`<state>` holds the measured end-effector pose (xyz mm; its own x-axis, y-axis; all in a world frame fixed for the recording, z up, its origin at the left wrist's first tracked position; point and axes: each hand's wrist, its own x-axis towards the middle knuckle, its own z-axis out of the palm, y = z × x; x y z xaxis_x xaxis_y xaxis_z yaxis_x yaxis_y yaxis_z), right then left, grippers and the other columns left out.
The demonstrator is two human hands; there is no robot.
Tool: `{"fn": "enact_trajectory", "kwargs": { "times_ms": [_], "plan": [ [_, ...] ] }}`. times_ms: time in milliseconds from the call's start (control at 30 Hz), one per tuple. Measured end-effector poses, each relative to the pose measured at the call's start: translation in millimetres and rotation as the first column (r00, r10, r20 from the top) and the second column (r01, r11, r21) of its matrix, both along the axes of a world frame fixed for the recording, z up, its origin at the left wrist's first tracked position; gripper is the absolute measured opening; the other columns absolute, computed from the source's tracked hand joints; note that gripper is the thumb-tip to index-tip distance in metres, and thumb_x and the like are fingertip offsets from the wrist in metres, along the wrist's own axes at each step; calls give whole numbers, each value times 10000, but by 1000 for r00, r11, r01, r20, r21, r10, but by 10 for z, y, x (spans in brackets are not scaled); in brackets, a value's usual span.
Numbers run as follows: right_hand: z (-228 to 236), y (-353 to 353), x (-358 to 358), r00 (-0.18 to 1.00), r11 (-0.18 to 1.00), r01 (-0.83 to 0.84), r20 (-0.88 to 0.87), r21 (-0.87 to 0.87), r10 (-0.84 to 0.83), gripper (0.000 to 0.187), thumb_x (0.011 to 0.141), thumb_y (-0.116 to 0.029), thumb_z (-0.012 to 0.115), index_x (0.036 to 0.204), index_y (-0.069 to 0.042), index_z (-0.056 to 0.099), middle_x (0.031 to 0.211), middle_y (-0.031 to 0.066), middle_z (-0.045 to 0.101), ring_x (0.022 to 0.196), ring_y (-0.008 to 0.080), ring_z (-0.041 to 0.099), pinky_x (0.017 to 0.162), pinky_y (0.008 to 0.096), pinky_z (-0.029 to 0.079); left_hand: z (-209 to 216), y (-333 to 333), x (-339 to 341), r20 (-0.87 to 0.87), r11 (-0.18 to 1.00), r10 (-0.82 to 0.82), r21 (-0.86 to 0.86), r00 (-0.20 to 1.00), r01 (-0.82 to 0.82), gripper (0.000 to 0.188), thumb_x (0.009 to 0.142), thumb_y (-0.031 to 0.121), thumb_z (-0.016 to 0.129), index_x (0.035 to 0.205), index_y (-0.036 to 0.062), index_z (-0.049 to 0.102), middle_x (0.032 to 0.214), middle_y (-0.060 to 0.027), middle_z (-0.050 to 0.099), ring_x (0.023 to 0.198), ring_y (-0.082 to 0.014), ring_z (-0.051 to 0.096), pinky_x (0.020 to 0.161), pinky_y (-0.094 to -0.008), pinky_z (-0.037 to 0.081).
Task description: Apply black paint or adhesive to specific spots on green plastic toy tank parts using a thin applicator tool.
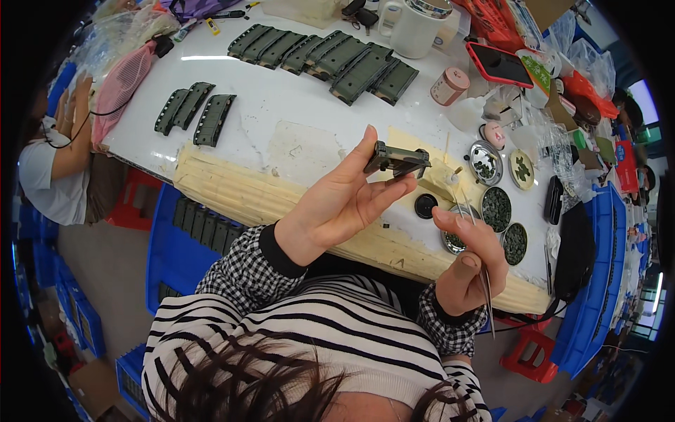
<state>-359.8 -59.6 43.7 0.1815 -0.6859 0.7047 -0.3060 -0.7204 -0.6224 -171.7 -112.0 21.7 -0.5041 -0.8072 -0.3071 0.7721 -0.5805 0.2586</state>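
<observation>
My left hand [334,207] is raised over the near side of the table, its thumb and fingers pinching a dark green, slightly curved plastic casing [395,159] by its end. Tweezers [486,292] rest in my right hand [472,261], with their tips pointing up toward a small white bottle [453,178] on the table. Beside that hand stand round metal tins [496,209] filled with small dark green pieces. A round black cap [425,205] lies between my two hands. Whether the tweezers hold a piece is too small to tell.
Rows of similar green casings [302,53] lie along the far side, with a few more [214,119] at the left. A pink tin [450,86], a red-edged phone [499,65] and a white mug [413,29] stand back right. Yellowish padding [246,193] covers the table's near edge.
</observation>
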Motion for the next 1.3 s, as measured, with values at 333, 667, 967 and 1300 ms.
{"fn": "enact_trajectory", "kwargs": {
  "times_ms": [333, 667, 967, 1300],
  "plan": [
    [9, -34, 55, 999, 997, 1, -54, 74, 3, 209, 958, -165, 570, 1073, 0, 627, 1033, 193, 686, 950, 295, 673, 832, 350, 527, -54, 3, 18, -107, 1000, -21, 8, 994, 22, 494, 956, 423, 541, 1178, -16, 496, 1094, -155, 591, 966, -229, 653, 844, -266, 601],
    [50, -87, 79, 994, 999, 21, -110, 50, -16, 320, 982, -277, 532, 1095, 7, 626, 1054, 190, 682, 990, 312, 664, 868, 355, 508, 4, 23, -11, -38, 1000, -25, 4, 999, 25, 570, 937, 478, 544, 1209, -20, 485, 1125, -125, 543, 1089, -230, 566, 811, -231, 601],
    [350, -93, -61, 886, 969, -42, -457, -245, -77, 325, 811, -252, 719, 1028, -13, 683, 896, 122, 699, 911, 290, 683, 787, 364, 572, 96, 95, 68, 264, 967, 65, -253, 962, 4, 307, 991, 436, 473, 1076, 148, 533, 1111, -111, 623, 1041, -221, 638, 827, -303, 582],
    [377, -160, -23, 816, 930, -40, -549, -364, -180, 244, 819, -214, 719, 984, -34, 708, 879, 82, 683, 876, 245, 679, 722, 335, 589, 158, 151, 53, 346, 958, 162, -279, 924, -63, 405, 954, 405, 577, 1105, 55, 440, 1097, -103, 585, 940, -205, 663, 848, -330, 571]
  ]
}}
